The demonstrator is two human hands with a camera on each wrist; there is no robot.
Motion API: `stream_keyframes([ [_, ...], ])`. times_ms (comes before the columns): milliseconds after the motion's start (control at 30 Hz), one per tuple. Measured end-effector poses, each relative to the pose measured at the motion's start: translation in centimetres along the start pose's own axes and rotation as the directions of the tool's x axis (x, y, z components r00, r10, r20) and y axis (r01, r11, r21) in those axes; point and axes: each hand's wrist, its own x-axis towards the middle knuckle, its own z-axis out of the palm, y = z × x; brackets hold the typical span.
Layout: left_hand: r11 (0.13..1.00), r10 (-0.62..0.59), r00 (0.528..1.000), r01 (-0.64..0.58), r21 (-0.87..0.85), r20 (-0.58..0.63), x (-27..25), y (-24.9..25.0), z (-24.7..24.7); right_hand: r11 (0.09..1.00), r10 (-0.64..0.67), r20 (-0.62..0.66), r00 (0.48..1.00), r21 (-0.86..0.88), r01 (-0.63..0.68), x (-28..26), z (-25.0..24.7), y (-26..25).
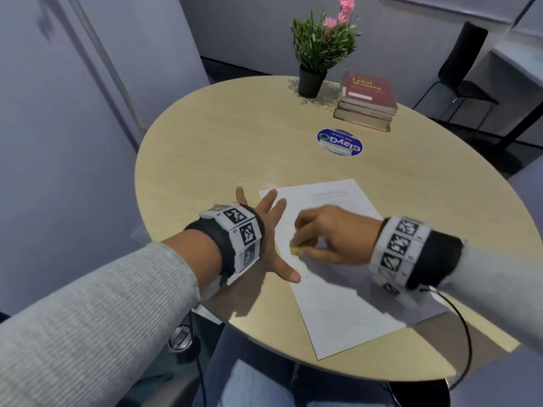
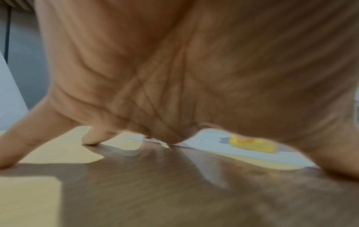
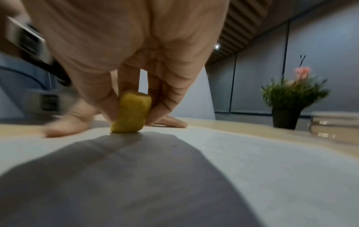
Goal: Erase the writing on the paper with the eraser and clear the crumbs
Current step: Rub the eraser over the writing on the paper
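Observation:
A white sheet of paper (image 1: 338, 289) lies on the round wooden table (image 1: 235, 148), with faint writing near its far end. My right hand (image 1: 326, 233) pinches a small yellow eraser (image 1: 295, 250) between thumb and fingers, its lower end pressed on the paper (image 3: 252, 153) near the sheet's left edge; the hand is motion-blurred. In the right wrist view the eraser (image 3: 132, 112) stands upright on the sheet. My left hand (image 1: 270, 230) lies flat with fingers spread, pressing the paper's left edge and the table. From the left wrist the eraser (image 2: 252, 145) shows beyond the palm (image 2: 174, 69).
At the table's far side stand a potted plant (image 1: 318, 54) with pink flowers and a stack of books (image 1: 365, 101). A round blue sticker (image 1: 339, 141) sits mid-table. A black chair (image 1: 461, 69) is at the back right. My legs are under the near edge.

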Motion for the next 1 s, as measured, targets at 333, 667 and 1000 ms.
stream_keyframes([
  [333, 1.000, 0.003, 1.000, -0.004, 0.007, 0.009, 0.3, -0.1, 0.1, 0.977, 0.208, -0.073, 0.975, -0.038, -0.211, 2.0, -1.9, 3.2],
  [667, 1.000, 0.000, 1.000, 0.001, 0.015, -0.012, 0.7, -0.1, 0.2, 0.963, 0.265, -0.085, 0.960, -0.032, -0.269, 1.9, -2.6, 4.6],
  [1000, 0.993, 0.095, 0.986, -0.084, 0.085, -0.137, 3.2, 0.4, -0.8, 0.949, 0.313, -0.112, 0.943, -0.007, -0.316, 2.1, -2.0, 5.2],
])
